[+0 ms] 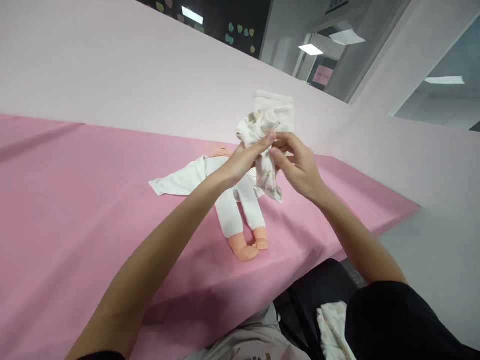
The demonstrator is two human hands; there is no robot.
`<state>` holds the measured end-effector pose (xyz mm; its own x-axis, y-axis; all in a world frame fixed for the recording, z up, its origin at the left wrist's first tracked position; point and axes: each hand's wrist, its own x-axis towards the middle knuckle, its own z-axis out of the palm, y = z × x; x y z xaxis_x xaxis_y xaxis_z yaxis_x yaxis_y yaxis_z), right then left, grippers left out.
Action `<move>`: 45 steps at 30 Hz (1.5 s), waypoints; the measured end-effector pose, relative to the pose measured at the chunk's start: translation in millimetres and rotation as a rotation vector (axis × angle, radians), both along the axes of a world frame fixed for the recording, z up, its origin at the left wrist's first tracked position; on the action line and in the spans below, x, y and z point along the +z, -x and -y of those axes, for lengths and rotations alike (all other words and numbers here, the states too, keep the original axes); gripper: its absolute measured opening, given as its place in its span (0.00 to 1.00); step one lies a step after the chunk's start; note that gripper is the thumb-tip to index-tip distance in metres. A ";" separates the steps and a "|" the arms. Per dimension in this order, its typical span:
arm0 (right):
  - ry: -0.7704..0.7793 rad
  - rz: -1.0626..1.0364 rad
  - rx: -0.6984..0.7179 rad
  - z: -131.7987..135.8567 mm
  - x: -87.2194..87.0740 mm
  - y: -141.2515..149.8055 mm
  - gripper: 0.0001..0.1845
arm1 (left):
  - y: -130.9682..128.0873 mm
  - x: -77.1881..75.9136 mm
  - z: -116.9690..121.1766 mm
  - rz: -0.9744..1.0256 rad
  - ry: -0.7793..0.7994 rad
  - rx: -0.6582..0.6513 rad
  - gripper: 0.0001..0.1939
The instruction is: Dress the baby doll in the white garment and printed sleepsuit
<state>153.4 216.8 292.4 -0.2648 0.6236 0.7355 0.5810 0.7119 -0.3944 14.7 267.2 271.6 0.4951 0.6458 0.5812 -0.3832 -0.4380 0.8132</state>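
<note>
A white, small-patterned piece of baby clothing (267,175) hangs bunched up in front of me, raised over the table. My left hand (245,157) is closed on its left side, the thumb pressed on the cloth. From the right, my right hand (296,162) pinches the same cloth, its fingertips close to the left thumb. Behind and below lies a baby doll (240,210) on its back, in white trousers with bare feet. A white top (182,180) spreads out under or around its upper body, one sleeve stretched to the left. My left hand and forearm partly hide the doll's head and chest.
A pink cloth (93,210) covers the table, which meets a pale wall (131,75) with windows above. Below the front edge at right stands a black chair (322,285) with folded patterned white cloth (333,327) on it.
</note>
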 end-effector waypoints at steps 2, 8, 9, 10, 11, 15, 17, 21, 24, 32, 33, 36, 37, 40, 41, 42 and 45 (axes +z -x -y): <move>-0.128 -0.075 -0.067 -2.4 1.6 -0.8 0.21 | -1.8 1.4 5.4 0.037 0.001 -0.003 0.26; 0.050 -0.008 0.073 -19.4 13.3 -17.5 0.29 | 9.2 2.5 9.0 -0.195 -0.075 -0.044 0.23; 0.131 0.002 0.081 -22.9 12.5 -21.7 0.28 | 9.6 1.2 8.6 -0.248 -0.100 -0.069 0.23; 0.199 0.003 0.082 -26.6 10.7 -26.2 0.25 | 9.2 -0.8 7.8 -0.293 -0.125 -0.087 0.23; 0.251 -0.009 0.083 -30.3 8.2 -30.9 0.23 | 8.2 -3.1 6.6 -0.326 -0.149 -0.091 0.22; 0.324 -0.239 0.112 -40.3 0.4 -48.3 0.15 | 4.3 -13.3 -3.5 -0.369 -0.227 0.027 0.21; 0.333 -0.396 0.116 -40.8 1.7 -53.8 0.15 | 5.6 -15.4 -10.5 -0.379 -0.261 0.133 0.19; 0.312 -0.618 0.143 -39.8 11.7 -62.6 0.13 | 15.0 -7.9 -19.5 -0.317 -0.336 0.358 0.13; 0.306 -0.797 0.084 -48.7 16.1 -76.5 0.10 | 25.3 5.2 -19.9 -0.183 -0.301 0.502 0.10; -0.042 -0.509 -0.461 -71.7 -6.5 -67.2 0.21 | 37.7 14.3 -25.4 0.044 -0.374 0.717 0.13; -0.064 -0.371 -0.407 -64.8 -8.6 -52.6 0.24 | 34.4 11.7 -25.3 -0.006 -0.388 0.741 0.15; 0.039 -0.095 -0.040 -37.4 -9.4 -5.8 0.23 | 22.5 5.7 -20.1 -0.088 -0.421 0.723 0.15; 0.094 -0.051 0.099 -29.6 -8.2 7.2 0.25 | 19.5 5.3 -16.7 -0.095 -0.424 0.691 0.14; 0.094 -0.072 0.213 -20.4 -2.0 31.1 0.25 | 17.7 9.9 -4.1 -0.111 -0.432 0.558 0.10; 0.065 -0.125 0.191 -22.1 0.8 34.6 0.21 | 19.6 12.8 0.1 -0.138 -0.433 0.514 0.09; 0.042 -0.187 0.164 -25.6 4.2 36.7 0.17 | 22.6 16.0 3.9 -0.181 -0.430 0.466 0.09; 0.056 -0.300 0.130 -40.4 16.5 40.1 0.08 | 35.3 25.3 11.9 -0.312 -0.396 0.347 0.08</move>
